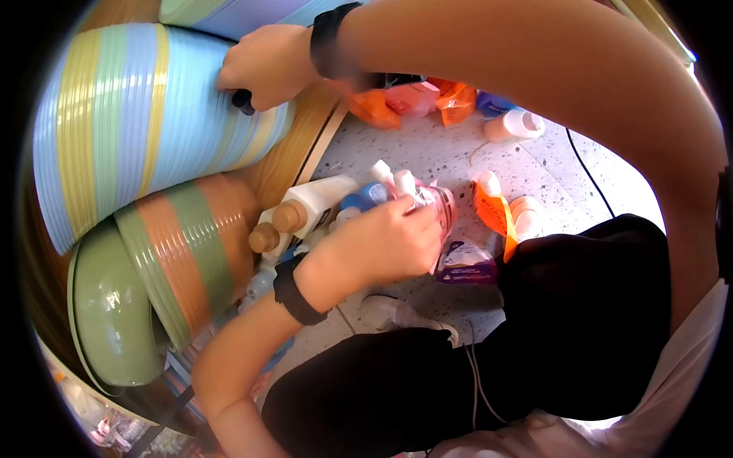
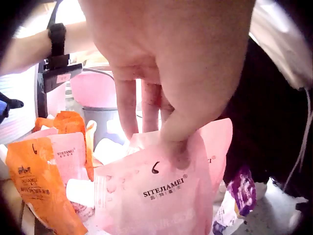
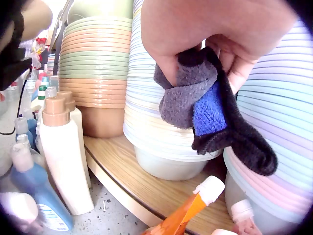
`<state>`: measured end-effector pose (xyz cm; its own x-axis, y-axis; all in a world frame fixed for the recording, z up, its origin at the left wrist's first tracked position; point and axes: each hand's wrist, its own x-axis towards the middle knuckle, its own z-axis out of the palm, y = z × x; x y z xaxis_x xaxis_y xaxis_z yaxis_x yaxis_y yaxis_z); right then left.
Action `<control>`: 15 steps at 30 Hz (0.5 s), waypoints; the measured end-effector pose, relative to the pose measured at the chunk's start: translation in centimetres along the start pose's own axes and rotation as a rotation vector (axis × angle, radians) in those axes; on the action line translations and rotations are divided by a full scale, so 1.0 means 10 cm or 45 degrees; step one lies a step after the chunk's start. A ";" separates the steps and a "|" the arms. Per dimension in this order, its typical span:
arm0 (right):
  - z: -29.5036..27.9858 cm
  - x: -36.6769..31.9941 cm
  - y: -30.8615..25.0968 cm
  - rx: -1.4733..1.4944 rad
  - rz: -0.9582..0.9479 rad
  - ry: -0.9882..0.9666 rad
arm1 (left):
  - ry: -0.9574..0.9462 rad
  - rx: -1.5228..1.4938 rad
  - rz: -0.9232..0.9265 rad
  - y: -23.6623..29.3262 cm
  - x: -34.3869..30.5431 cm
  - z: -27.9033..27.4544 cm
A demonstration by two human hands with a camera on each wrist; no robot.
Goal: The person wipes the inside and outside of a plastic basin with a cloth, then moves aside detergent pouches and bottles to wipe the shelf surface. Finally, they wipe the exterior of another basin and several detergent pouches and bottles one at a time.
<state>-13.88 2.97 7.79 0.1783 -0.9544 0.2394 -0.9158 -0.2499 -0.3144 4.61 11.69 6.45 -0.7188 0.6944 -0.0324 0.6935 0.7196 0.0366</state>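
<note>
My left hand [image 1: 382, 240] pinches a pink pouch [image 2: 156, 196] between thumb and fingers. Black lettering and a handwritten 6 mark its front, and a white cap [image 2: 80, 192] shows at its side. Next to it stand an orange pouch [image 2: 36, 181] and another pink pouch [image 2: 71, 156]. My right hand [image 1: 267, 69] is by a tall stack of pastel basins [image 1: 195, 91]. It holds a fuzzy sock [image 3: 210, 115] in grey, blue and black, dangling in front of the basins in the right wrist view. Only a dark bit of the sock shows in the head view.
Green and orange basins [image 1: 191, 252] lie stacked on a wooden shelf [image 3: 117, 161]. On the speckled floor [image 1: 366, 149] are white bottles with tan caps [image 3: 61, 152], a blue bottle [image 3: 36, 188], an orange pouch with white cap [image 1: 495, 210], and a purple packet [image 1: 466, 271]. A black cable [image 1: 588, 168] crosses behind.
</note>
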 end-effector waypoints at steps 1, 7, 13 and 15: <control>0.01 -0.01 -0.01 -0.006 0.005 -0.005 | -0.030 0.040 0.049 0.04 0.00 0.02; 0.05 0.01 -0.02 0.016 0.036 0.065 | -0.183 0.016 0.175 0.19 -0.03 0.24; 0.03 -0.04 -0.03 0.045 0.043 0.101 | -0.256 0.005 0.248 0.39 -0.14 0.34; 0.03 -0.01 -0.03 0.011 0.031 0.051 | -0.254 -0.035 0.264 0.45 -0.17 0.35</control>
<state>-13.55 3.13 7.61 0.1413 -0.9531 0.2678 -0.9164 -0.2282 -0.3287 9.13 13.73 3.13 -0.5361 0.8158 -0.2170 0.8211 0.5637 0.0903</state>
